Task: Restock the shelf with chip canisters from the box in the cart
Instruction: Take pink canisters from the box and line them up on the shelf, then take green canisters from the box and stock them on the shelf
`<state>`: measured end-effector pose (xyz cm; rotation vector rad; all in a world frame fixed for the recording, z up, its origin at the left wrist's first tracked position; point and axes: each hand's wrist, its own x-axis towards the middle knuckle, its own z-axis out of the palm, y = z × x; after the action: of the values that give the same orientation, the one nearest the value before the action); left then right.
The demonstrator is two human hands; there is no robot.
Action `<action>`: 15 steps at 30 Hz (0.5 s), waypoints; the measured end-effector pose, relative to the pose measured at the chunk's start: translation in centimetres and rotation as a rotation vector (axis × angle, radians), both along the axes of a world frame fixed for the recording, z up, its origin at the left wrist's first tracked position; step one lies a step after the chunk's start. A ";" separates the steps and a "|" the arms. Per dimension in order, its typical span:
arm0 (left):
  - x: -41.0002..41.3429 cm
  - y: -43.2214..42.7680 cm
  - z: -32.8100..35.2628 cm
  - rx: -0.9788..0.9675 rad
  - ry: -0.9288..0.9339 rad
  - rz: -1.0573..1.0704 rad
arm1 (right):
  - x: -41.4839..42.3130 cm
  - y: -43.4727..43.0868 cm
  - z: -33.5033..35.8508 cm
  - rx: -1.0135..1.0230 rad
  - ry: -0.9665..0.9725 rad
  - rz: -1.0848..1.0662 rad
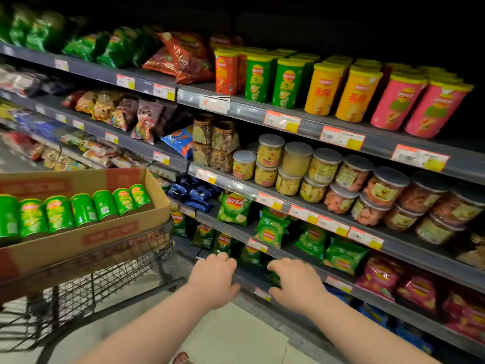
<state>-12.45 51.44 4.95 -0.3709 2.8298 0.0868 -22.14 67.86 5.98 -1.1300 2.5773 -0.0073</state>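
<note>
two bare arms reach low toward the shelves (380, 144). the left hand (214, 275) is knuckles-up at the edge of a low rail, its fingers bent over the far side and hidden, so i cannot tell whether they grasp anything. the right hand (298, 285) is just beside it, thumb and forefinger spread toward a green bag (273, 278) under that rail; whether the fingers touch or grasp it i cannot tell.

the green canisters (84, 214) lie on their sides in a row inside the open cardboard box (105, 240), which sits on top of the wire cart (110, 277) at the left, well apart from both hands. on the top right of the shelves stand more canisters with yellow lids (288, 82): red, green, orange and pink, upright in rows. below them are stacked clear jars (325, 166), and lower still more green bags (343, 256) and pink bags (380, 274).
</note>
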 end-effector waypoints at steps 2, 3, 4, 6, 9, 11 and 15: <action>0.8 -1.1 -0.2 0.011 0.012 0.017 | 0.3 -1.2 0.0 0.003 -0.001 0.014; 1.2 -1.7 -0.2 0.016 0.017 0.024 | 0.5 -1.9 0.0 0.004 -0.003 0.021; 1.5 -2.5 -0.2 0.018 0.021 0.030 | 0.7 -2.7 -0.1 0.006 -0.004 0.028; 2.2 -4.5 -0.2 0.022 0.025 0.050 | 1.1 -4.8 -0.2 0.009 -0.009 0.046; 3.5 -8.5 -0.3 0.030 0.029 0.090 | 1.8 -9.2 -0.4 0.017 -0.022 0.076; 4.7 -11.8 -0.3 0.029 0.024 0.122 | 2.6 -12.8 -0.5 0.019 -0.026 0.099; 7.5 -18.9 -0.1 0.045 0.036 0.209 | 4.7 -20.9 -0.6 0.044 -0.041 0.157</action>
<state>-4.99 32.57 4.82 -0.6608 2.8097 0.2014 -17.46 46.95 5.39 -1.2989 2.4343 0.0619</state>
